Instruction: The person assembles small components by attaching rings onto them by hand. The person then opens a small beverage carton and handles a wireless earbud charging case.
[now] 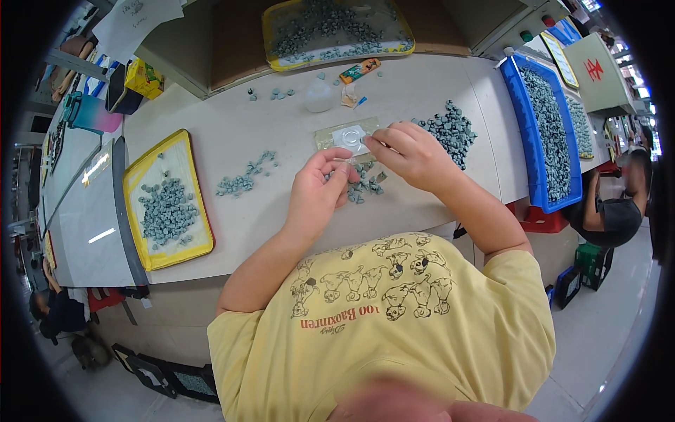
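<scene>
**Left grip [327, 179] and right grip [413, 153] close together**

The left forearm [268, 259] slants inward and forward; its grip has curled fingers [329, 155], thumb near the forefinger. The right forearm [484, 212] angles in from the right, its grip slightly farther forward, thumb and forefinger drawn together. Full closure is too small to tell.

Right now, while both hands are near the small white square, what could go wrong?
The left hand is close to loose grey-green pieces, so a small movement might scatter them. The right hand is beside a larger heap, which it could perhaps brush. Anything tiny dropped between the hands might get lost among those pieces.
</scene>
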The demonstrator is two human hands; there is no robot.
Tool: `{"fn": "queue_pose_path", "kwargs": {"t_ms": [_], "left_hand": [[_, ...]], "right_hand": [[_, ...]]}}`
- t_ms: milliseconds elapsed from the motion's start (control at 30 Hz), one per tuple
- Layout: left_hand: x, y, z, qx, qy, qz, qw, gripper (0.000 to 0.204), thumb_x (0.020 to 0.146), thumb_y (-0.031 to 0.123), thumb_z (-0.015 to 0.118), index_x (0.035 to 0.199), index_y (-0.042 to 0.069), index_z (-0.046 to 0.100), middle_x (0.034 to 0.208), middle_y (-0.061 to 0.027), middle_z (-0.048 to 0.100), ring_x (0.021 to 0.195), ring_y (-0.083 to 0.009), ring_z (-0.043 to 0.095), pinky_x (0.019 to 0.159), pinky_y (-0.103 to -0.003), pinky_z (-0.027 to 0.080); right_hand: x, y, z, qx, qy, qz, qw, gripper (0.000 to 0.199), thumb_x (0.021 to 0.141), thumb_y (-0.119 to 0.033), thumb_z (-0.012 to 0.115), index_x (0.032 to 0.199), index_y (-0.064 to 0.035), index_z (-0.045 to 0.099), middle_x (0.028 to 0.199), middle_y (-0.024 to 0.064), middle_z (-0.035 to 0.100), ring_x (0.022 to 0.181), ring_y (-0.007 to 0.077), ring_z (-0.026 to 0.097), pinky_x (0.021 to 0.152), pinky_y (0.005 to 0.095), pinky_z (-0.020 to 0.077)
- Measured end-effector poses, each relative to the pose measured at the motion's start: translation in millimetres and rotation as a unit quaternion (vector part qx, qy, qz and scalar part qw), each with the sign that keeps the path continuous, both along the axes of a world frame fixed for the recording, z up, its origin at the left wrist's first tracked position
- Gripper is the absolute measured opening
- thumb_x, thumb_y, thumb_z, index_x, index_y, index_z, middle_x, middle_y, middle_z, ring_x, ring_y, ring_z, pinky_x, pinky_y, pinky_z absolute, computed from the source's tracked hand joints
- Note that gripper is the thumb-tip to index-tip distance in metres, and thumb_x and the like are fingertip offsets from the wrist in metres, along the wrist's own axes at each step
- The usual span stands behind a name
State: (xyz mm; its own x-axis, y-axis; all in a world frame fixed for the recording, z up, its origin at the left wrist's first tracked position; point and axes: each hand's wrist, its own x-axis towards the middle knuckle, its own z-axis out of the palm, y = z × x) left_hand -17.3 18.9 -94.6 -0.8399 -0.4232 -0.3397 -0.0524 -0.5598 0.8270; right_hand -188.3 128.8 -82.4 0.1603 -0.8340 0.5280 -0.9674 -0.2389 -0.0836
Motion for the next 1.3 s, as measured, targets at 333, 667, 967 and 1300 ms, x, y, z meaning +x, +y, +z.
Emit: {"fn": "queue_pose_path", "kwargs": {"t_ms": [333,667,967,1300], "left_hand": [[6.5,-7.6,-2.1,0.033,0.012,0.030,0.999,0.019,0.091,0.009,0.051,0.107,-0.003,0.051,0.089,-0.0091,0.059,0.052,-0.0016,0.034,0.046,-0.018,0.031],[5.5,-8.5,0.5,-0.012,-0.006,0.063,0.998,0.020,0.091,0.010,0.052,0.108,-0.001,0.053,0.088,-0.0061,0.059,0.055,-0.0016,0.036,0.047,-0.017,0.032],[11.0,-14.7,-4.6,0.073,0.026,0.046,0.996,0.011,0.095,0.015,0.048,0.097,0.004,0.048,0.075,-0.0020,0.051,0.051,-0.0037,0.030,0.045,-0.019,0.026],[13.8,-16.8,1.2,0.117,0.040,-0.007,0.992,0.023,0.099,0.024,0.035,0.082,0.008,0.038,0.065,0.0017,0.037,0.053,-0.0063,0.029,0.045,-0.021,0.023]], "right_hand": [[1.8,-10.8,-8.7,0.016,0.045,-0.004,0.999,0.028,0.068,-0.007,0.061,0.095,0.0005,0.061,0.090,0.0068,0.055,0.075,0.0199,0.057,0.066,0.0305,0.0484],[4.6,-15.3,-6.3,0.023,0.032,-0.005,0.999,0.028,0.068,-0.005,0.062,0.095,-0.0004,0.061,0.089,0.0067,0.056,0.075,0.0192,0.058,0.066,0.0301,0.0489],[31.5,-16.5,-6.5,0.058,-0.457,-0.077,0.884,0.012,0.074,0.003,0.067,0.085,0.0018,0.063,0.084,0.0070,0.061,0.069,0.0098,0.059,0.061,0.0193,0.0483],[48.0,-17.0,-7.0,0.102,-0.674,-0.089,0.726,0.010,0.077,0.002,0.066,0.085,0.0029,0.061,0.084,0.0060,0.061,0.069,0.0076,0.058,0.059,0.0193,0.0471]]}}
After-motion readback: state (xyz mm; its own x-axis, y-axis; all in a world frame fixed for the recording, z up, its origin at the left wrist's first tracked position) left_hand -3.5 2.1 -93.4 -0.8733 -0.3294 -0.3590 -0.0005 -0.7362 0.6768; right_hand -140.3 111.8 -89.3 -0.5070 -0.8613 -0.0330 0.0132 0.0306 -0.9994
